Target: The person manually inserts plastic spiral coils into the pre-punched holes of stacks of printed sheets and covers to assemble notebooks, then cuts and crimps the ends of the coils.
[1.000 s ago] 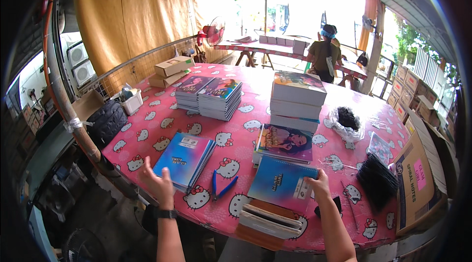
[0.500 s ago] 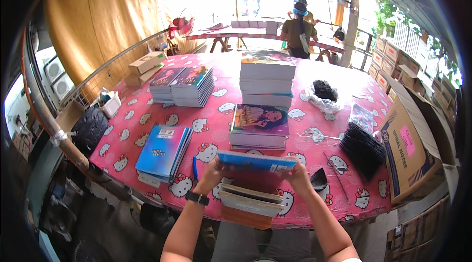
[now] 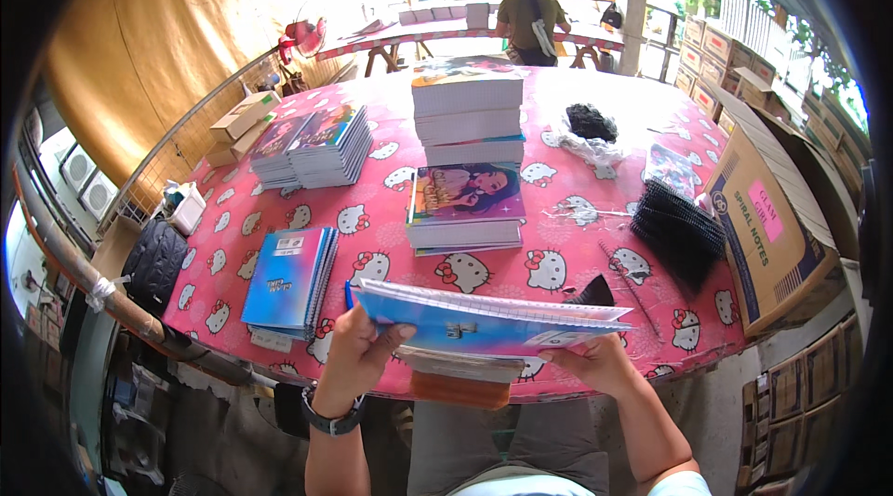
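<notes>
A blue and pink notebook (image 3: 465, 317) is stretched between my two hands above the table's near edge, its page edges facing away from me. My left hand (image 3: 361, 361) grips its left end, thumb on the cover. At the right end, my right hand (image 3: 595, 366) pinches the lower corner. Below the notebook is a wooden block or stand (image 3: 460, 389), partly hidden. To the left lies a stack of similar blue notebooks (image 3: 288, 280). Beyond my hands rises a pile of book blocks with illustrated purple covers (image 3: 465, 198). A blue pen (image 3: 349, 295) is partly covered by my left hand.
Black spiral coils (image 3: 679, 234) lie at the right beside a large open cardboard box (image 3: 772, 235). A plastic bag with black material (image 3: 591, 131) sits farther back. More notebook stacks (image 3: 326, 147) stand at the far left. A person (image 3: 530, 21) is at another table behind.
The notebook has come up closer to me and looks larger, its cover turned more toward me. Its pages now part slightly at the right. The whole view has shifted a little.
</notes>
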The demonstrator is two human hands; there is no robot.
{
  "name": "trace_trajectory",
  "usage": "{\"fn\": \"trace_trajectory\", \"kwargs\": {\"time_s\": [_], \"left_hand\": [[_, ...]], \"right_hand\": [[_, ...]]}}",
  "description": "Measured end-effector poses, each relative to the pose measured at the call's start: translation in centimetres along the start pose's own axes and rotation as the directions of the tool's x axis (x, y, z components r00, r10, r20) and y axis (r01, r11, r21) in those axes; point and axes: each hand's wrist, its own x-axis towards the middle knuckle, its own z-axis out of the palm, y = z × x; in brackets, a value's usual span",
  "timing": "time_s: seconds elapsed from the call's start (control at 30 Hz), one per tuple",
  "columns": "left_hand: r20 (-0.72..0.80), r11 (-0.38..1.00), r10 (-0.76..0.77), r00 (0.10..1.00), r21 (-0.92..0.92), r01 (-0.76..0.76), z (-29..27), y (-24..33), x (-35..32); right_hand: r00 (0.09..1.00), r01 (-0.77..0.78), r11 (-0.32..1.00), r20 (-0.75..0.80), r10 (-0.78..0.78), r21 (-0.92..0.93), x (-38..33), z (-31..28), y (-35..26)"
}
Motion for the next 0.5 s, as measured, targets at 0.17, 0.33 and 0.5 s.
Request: {"fn": "trace_trajectory", "kwargs": {"time_s": [0.17,0.33,0.5], "left_hand": [[-0.030,0.994,-0.093,0.995,-0.057,0.091,1.0,-2.1,-1.1],[-0.221,0.960,-0.108,0.969,-0.275,0.045,0.8,-4.6,-3.7],[-0.307,0.874,-0.150,0.940,-0.486,-0.019,5.1,-7.1,-4.5]], "right_hand": [[0.999,0.031,0.999,0.016,-0.031,-0.009,-1.4,0.1,3.3],[0.989,-0.003,0.961,0.144,0.044,-0.277,-2.2,2.4,6.4],[0.999,-0.043,0.998,-0.003,0.043,-0.037,-3.0,5.4,5.7]]}}
